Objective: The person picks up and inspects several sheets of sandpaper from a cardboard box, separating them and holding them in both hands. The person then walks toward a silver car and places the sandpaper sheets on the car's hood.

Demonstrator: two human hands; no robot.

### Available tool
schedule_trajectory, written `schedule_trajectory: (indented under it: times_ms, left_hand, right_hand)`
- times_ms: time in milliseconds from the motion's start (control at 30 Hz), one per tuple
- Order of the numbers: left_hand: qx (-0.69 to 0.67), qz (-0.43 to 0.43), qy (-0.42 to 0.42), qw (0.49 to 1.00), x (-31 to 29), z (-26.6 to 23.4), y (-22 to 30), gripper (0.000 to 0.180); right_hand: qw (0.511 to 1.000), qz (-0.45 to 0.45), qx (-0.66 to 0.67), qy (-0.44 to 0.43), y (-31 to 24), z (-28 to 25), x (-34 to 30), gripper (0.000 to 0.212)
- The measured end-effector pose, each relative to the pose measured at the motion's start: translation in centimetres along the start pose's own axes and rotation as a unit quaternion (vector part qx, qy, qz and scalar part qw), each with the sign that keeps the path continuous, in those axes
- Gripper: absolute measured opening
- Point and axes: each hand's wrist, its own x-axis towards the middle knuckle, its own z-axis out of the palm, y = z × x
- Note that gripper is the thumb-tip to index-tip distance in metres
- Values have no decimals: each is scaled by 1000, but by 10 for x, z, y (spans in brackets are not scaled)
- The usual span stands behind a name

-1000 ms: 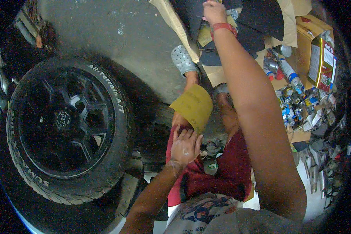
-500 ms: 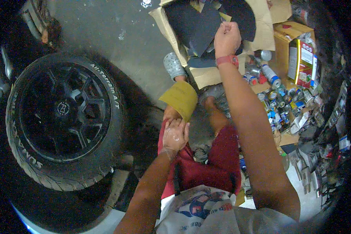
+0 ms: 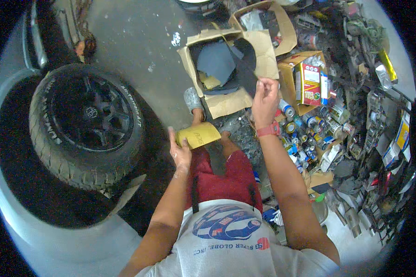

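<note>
My left hand [image 3: 180, 151] holds a yellow sheet of sandpaper [image 3: 202, 135] by its left end, thumb on top, above my knees. The sheet bows slightly and its printed side faces up. My right hand [image 3: 266, 99], a red watch on its wrist, has its fingertips pinched together at the lower edge of a cardboard box's right flap. Whether they grip the flap or a small piece is hidden. In that open box [image 3: 226, 102] lie dark grey sheets [image 3: 216, 63] and a yellowish scrap [image 3: 209, 81].
A large tyre on a black wheel [image 3: 85, 124] stands at left inside a silver fender [image 3: 21, 221]. On the right are a carton [image 3: 289, 85] with a red and white tin [image 3: 309, 84], many small cans and bottles [image 3: 309, 134], and piled scrap parts [image 3: 356, 184]. Another box [image 3: 282, 32] sits behind.
My left hand has lifted off my leg and taken the yellow sheet between thumb and fingers. My right hand has moved back from over the box toward me. The view has shifted.
</note>
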Motion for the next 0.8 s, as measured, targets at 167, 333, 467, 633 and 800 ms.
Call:
schedule_trajectory:
  times_ms: [167, 333, 467, 633, 800]
  left_hand:
    - [25, 30, -110, 993, -7, -36, 75, 49]
    - [-140, 124, -219, 958, -41, -75, 187, 85]
    - [-362, 45, -407, 837, -63, -99, 209, 87]
    - [-446, 41, -364, 817, -113, -133, 254, 58]
    - [-581, -82, -291, 756, -155, -153, 305, 67]
  right_hand:
    - [987, -111, -50, -104, -106, -77, -41, 13]
    - [962, -146, 7, -232, -199, -140, -101, 18]
    - [956, -75, 110, -262, -240, -174, -129, 24]
    - [948, -40, 217, -228, -257, -219, -139, 40]
    - [973, -164, 144, -74, -235, -295, -153, 59]
